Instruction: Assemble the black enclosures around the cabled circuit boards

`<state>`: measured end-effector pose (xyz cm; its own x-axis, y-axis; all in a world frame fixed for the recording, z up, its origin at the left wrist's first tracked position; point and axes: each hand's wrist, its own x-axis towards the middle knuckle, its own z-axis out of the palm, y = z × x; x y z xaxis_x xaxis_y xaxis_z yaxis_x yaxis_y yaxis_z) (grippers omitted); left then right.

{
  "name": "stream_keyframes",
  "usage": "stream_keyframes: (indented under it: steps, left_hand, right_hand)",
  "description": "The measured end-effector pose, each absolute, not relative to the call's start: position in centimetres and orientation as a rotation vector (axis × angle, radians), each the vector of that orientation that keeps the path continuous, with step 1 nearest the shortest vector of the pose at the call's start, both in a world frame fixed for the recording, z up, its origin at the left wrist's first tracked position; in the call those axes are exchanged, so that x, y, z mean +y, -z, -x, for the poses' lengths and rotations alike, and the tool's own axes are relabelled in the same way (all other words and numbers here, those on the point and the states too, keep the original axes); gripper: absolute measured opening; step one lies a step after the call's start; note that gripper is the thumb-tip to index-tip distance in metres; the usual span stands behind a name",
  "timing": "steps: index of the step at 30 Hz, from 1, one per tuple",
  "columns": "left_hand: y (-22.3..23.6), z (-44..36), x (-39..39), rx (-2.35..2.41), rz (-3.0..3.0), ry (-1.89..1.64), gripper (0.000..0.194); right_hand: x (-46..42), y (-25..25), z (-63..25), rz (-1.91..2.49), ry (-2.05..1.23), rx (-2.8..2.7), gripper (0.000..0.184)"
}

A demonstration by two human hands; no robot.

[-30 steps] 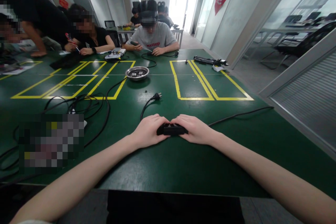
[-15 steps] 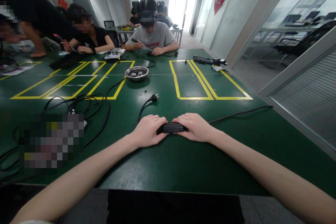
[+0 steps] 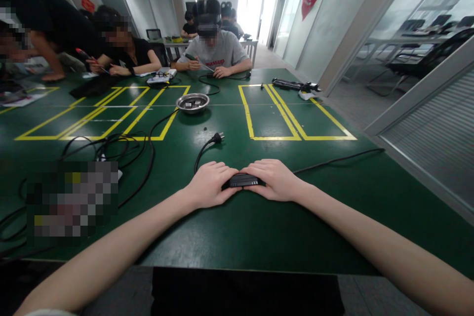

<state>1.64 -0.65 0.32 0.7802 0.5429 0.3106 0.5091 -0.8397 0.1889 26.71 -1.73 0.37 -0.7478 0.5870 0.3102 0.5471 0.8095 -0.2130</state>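
Observation:
A small black power adapter (image 3: 243, 180) is held just above or on the green table, its ends between both hands. My left hand (image 3: 213, 183) is closed on the left end, thumb along the top edge. On the right end, my right hand (image 3: 276, 181) grips in the same way, and the two thumbs nearly meet. Beyond my left hand a black cord curves up to a two-pin plug (image 3: 218, 138) lying on the table. Another black cord (image 3: 338, 160) runs from behind my right hand toward the table's right edge.
A metal bowl (image 3: 192, 103) with small metal parts stands ahead. To the left lie tangled black cables (image 3: 142, 182) and a blurred-out object (image 3: 74, 200). Yellow tape (image 3: 276, 138) marks the green table (image 3: 207, 242). Across it, a person in grey (image 3: 222, 49) works with a screwdriver.
The adapter has tipped slightly between my hands, so ridges along its near side now show. My thumbs have come a little closer together. The cords and plug stay put.

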Motion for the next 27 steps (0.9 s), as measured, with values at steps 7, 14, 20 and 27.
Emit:
stream_keyframes:
  steps: [7, 14, 20, 27]
  left_hand:
    - [-0.28, -1.73, -0.79, 0.854, -2.975, -0.516, 0.040]
    - [-0.39, -1.81, -0.94, 0.858, -2.993, -0.562, 0.046]
    - [-0.24, -1.83, -1.10, 0.885, -3.045, -0.510, 0.045]
    - [-0.88, -2.17, -1.60, 1.049, -2.612, -0.587, 0.044]
  right_hand:
    - [-1.71, -0.10, -26.54, 0.815, 0.040, -2.626, 0.029]
    - [-1.92, -0.20, -26.49, 0.768, 0.140, -2.673, 0.030]
    - [-1.79, -0.21, -26.69, 0.749, 0.180, -2.615, 0.033]
    - [-1.82, -0.12, -27.35, 0.631, 0.396, -2.608, 0.038]
